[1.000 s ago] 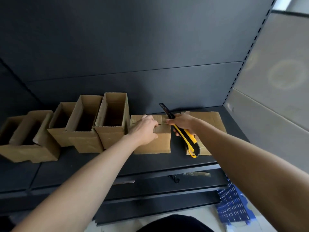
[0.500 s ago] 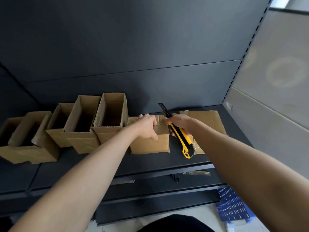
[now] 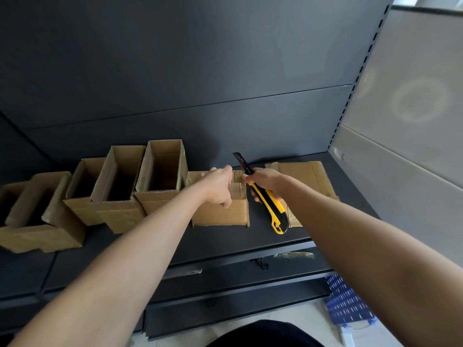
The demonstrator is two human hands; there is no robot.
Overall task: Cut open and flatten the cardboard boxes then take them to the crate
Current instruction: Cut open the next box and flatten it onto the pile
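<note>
Matt cardboard box (image 3: 220,211) (taped, glossy).

A dark metal shelf (image 3: 225,242) carries a row of cardboard, with a closed box (image 3: 220,214) near its middle. Open boxes (image 3: 160,171) stand just left of the closed box, touching one another in a line that runs away to the left. Right of the closed box, a little apart, flattened cardboard (image 3: 315,176) lies on the shelf.

The left hand (image 3: 218,187) has slid toward the closed box's (image 3: 220,212) far edge, the knife (image 3: 271,207) edging closer.
</note>
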